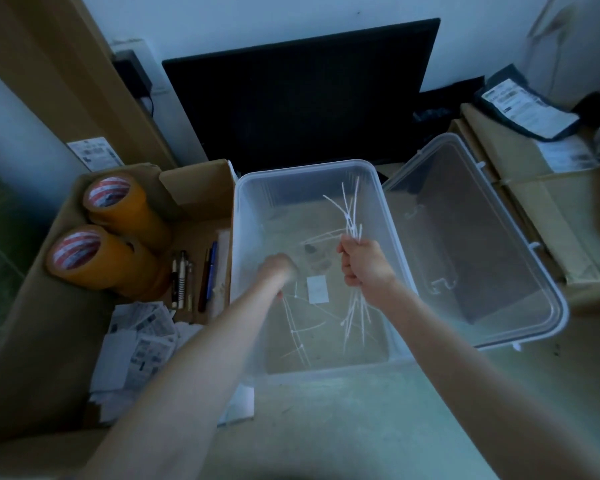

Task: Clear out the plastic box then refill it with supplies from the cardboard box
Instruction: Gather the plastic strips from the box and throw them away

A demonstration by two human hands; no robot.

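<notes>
Cardboard box (66, 327), left, holds tape rolls (111, 216) and pens (187, 278). Left hand (278, 271) reaches down into the plastic box (326, 168); its grip cannot be told. Right hand (364, 263) clutches a bundle of cable ties (352, 216). Loose ties (298, 336) remain on the bottom: gather them all before lifting out.

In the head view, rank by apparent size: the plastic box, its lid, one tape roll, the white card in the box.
1. plastic box and lid: alike, not ranked.
2. tape roll
3. white card
</notes>
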